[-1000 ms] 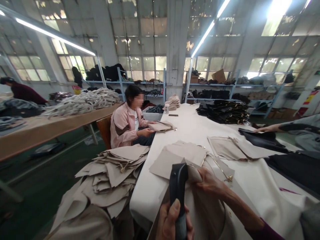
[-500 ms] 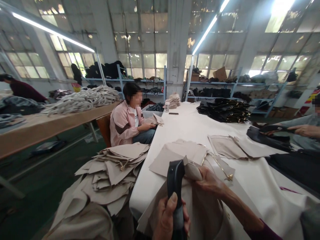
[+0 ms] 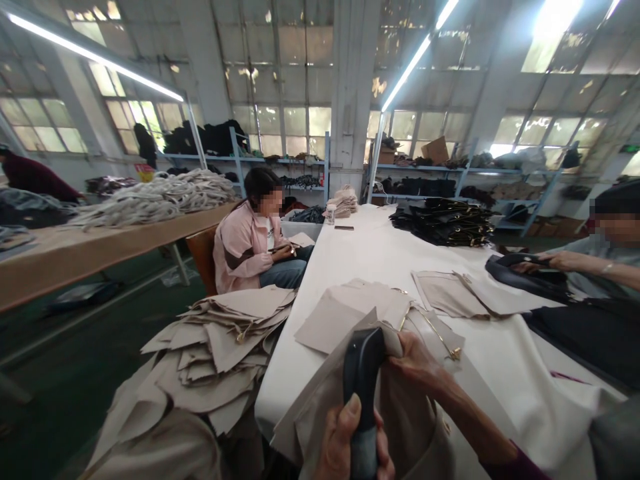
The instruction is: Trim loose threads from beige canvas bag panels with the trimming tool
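Plastic tub (image 3: 299, 231) (dark cloth (image 3: 309, 215) inside)

A co-worker in a pink jacket (image 3: 239, 250) is sitting on a wooden chair (image 3: 202, 257) beside the white-covered table (image 3: 350, 257), working with both hands at the lap, while a co-worker in a gray shirt (image 3: 603, 267) is reaching across that table onto a black bag panel (image 3: 520, 275), and a neat pile of black bags (image 3: 443, 223) is lying farther along it. At far left, a person in a dark red top (image 3: 33, 177) is bending beyond a long wooden table (image 3: 85, 259) carrying a heap of pale cords (image 3: 155, 199). Blue metal shelves (image 3: 415, 169) are standing along the windows, holding dark bundles and cardboard boxes.
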`<state>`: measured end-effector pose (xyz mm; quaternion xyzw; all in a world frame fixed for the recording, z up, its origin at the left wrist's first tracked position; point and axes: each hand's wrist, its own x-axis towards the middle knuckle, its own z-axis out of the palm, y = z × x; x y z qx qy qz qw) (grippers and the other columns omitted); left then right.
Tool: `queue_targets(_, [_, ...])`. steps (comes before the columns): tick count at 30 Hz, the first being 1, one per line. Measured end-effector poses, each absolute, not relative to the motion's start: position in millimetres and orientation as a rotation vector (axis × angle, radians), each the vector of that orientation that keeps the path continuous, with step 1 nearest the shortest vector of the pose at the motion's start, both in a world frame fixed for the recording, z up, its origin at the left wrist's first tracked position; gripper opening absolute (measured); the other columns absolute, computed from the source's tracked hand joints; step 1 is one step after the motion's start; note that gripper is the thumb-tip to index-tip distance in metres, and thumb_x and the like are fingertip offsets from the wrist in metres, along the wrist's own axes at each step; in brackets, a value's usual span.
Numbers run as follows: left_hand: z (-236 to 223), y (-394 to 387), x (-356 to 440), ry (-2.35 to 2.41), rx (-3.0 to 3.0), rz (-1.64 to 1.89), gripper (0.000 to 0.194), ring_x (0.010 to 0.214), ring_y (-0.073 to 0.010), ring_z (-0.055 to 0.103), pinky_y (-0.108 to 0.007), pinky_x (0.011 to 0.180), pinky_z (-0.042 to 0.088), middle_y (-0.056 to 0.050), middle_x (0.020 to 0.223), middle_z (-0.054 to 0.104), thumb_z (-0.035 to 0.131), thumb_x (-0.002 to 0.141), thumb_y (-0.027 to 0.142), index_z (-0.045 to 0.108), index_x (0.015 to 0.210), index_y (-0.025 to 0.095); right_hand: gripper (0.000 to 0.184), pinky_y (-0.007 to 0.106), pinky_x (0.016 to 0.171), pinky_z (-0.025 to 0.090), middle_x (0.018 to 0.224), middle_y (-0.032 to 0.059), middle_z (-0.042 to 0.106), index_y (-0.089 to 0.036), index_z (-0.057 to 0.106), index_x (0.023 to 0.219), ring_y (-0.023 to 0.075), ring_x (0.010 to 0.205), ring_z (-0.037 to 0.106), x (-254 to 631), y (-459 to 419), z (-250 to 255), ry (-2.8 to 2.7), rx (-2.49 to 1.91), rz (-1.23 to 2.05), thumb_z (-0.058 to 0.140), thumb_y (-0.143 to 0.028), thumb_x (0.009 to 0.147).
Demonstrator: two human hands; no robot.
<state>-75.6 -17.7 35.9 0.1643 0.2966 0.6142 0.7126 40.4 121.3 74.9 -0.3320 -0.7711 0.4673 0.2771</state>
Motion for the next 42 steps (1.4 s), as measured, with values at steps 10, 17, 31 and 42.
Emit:
queue_targets(10, [33, -5, -84, 0.597, 0.387, 1.421, 0.048, 0.034, -0.0092, 0.048, -0.022, 0.035, 0.037, 0.002, 0.05, 0.056, 0.058, 0.072, 0.063, 0.053, 0.075, 0.015, 0.012, 0.02, 0.041, 0.025, 0.053, -0.0069, 0.04, -0.018, 0.047, 0.056, 0.0082, 0.048, 0.034, 45, 116, 68, -2.016, -1.002, 1.173, 0.055, -0.013, 0.063])
queue_targets(17, [27, -15, -80, 0.579, 0.345, 1.382, 0.05, 0.036, -0.0121, 0.052, -0.022, 0.039, 0.034, 0.001, 0.048, 0.057, 0.061, 0.068, 0.064, 0.053, 0.075, 0.016, 0.012, 0.022, 0.05, 0.046, 0.071, -0.0036, 0.058, -0.013, 0.059, 0.078, 0.0102, 0.057, 0.055, 23, 161, 71, -1.919, -1.12, 1.027, 0.061, -0.023, 0.085])
queue_targets(31, [10, -9, -97, 0.702, 0.278, 1.391, 0.044, 0.036, -0.0103, 0.049, -0.023, 0.037, 0.037, 0.003, 0.05, 0.056, 0.063, 0.071, 0.058, 0.055, 0.074, 0.015, 0.019, 0.029, 0.063, 0.052, 0.08, -0.001, 0.065, -0.014, 0.062, 0.086, 0.0128, 0.067, 0.062, 56, 172, 75, -2.257, -1.172, 0.686, 0.055, -0.031, 0.091])
queue_targets(42, [6, -5, -94, 0.719, 0.272, 1.378, 0.042, 0.036, -0.0108, 0.049, -0.022, 0.036, 0.037, 0.002, 0.05, 0.056, 0.063, 0.072, 0.056, 0.056, 0.075, 0.014, 0.03, 0.028, 0.055, 0.038, 0.072, 0.0098, 0.066, -0.012, 0.061, 0.104, 0.0231, 0.067, 0.064, 73, 37, 5, -2.07, -1.467, 0.058, 0.035, -0.021, 0.092])
